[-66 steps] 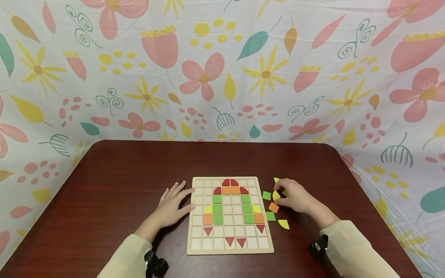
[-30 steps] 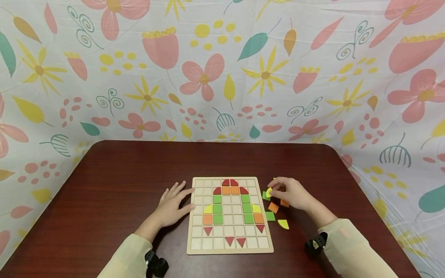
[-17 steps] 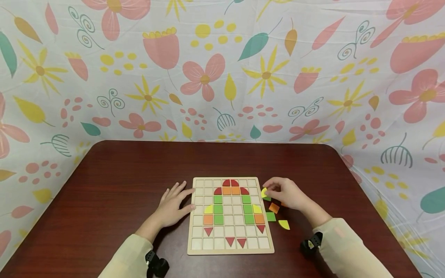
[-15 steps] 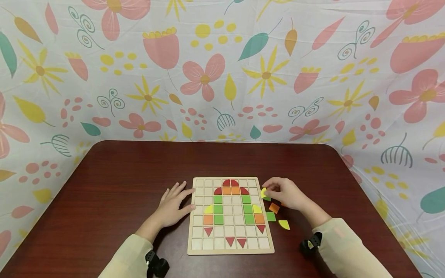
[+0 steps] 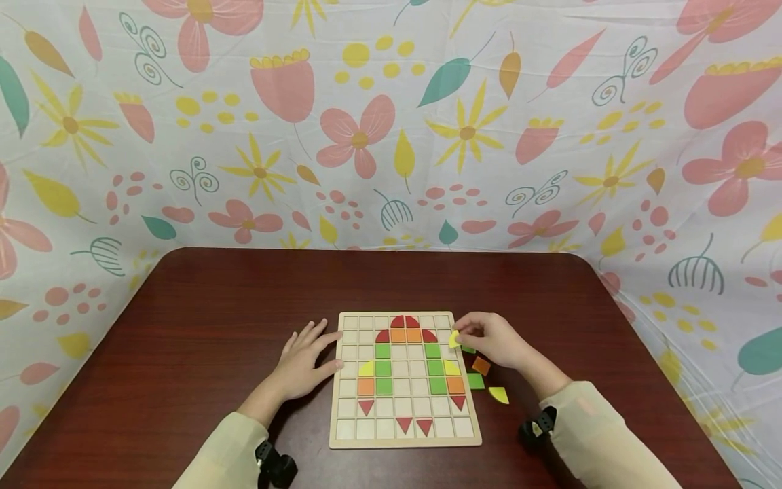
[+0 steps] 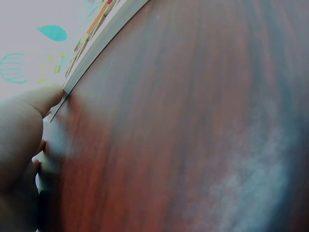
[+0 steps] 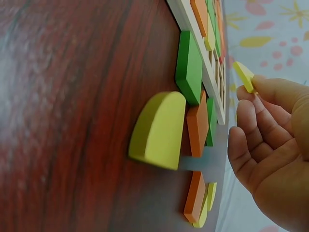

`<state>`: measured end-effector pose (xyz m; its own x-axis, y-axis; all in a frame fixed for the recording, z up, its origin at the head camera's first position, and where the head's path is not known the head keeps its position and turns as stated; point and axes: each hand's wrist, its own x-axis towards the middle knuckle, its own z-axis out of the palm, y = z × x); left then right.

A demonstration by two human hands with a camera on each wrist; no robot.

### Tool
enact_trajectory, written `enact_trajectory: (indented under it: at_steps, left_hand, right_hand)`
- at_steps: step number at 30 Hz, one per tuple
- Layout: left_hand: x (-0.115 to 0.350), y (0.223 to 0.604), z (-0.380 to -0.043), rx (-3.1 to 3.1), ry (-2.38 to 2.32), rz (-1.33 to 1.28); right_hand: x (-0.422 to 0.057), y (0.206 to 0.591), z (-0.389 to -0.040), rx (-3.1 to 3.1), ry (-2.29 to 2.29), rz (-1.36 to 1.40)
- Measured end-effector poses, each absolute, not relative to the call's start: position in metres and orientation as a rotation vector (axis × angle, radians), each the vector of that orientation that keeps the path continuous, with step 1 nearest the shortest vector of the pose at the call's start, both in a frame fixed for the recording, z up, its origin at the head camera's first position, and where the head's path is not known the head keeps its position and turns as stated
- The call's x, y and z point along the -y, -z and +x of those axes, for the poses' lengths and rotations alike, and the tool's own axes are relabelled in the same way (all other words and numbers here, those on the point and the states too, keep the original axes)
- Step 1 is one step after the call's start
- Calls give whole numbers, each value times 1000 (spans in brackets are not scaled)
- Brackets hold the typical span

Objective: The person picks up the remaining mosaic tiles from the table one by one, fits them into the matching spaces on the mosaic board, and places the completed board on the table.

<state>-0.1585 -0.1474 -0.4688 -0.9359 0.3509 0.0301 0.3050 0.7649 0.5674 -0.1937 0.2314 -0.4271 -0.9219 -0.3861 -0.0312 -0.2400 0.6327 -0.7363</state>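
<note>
A light wooden grid board (image 5: 467, 439) lies on the dark table, with red, orange, green and yellow pieces set in some of its squares. My right hand (image 5: 497, 339) pinches a yellow quarter-circle piece (image 5: 454, 339) between thumb and fingertips over the board's right edge. In the right wrist view that yellow piece (image 7: 244, 77) is raised off the table. My left hand (image 5: 301, 363) lies with fingers spread on the table, its thumb and a fingertip touching the board's left edge. The left wrist view shows the thumb (image 6: 46, 99) against the board's side.
Loose pieces lie right of the board: a green square (image 5: 475, 381), an orange square (image 5: 481, 365), a yellow quarter circle (image 5: 498, 394) and another green square (image 7: 210, 123). Farther off are another orange square (image 7: 194, 198) and yellow pieces (image 7: 211, 195). A patterned cloth (image 5: 391, 136) hangs behind the table.
My right hand has picked up the yellow quarter-circle piece from among the loose pieces and moved it left to the board's edge. My left hand has stayed in place.
</note>
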Motion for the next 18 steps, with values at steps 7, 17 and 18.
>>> enact_trajectory:
  at_steps: [7, 17, 18]
  left_hand:
    - [147, 469, -158, -2880, -909, 537]
    - [146, 470, -159, -2885, -901, 537]
    - [146, 469, -159, -2880, -901, 533]
  right_hand:
    - [-225, 430, -196, -2645, 1164, -531]
    - [-212, 430, -198, -2626, 1179, -549]
    - [-211, 430, -197, -2620, 1180, -549]
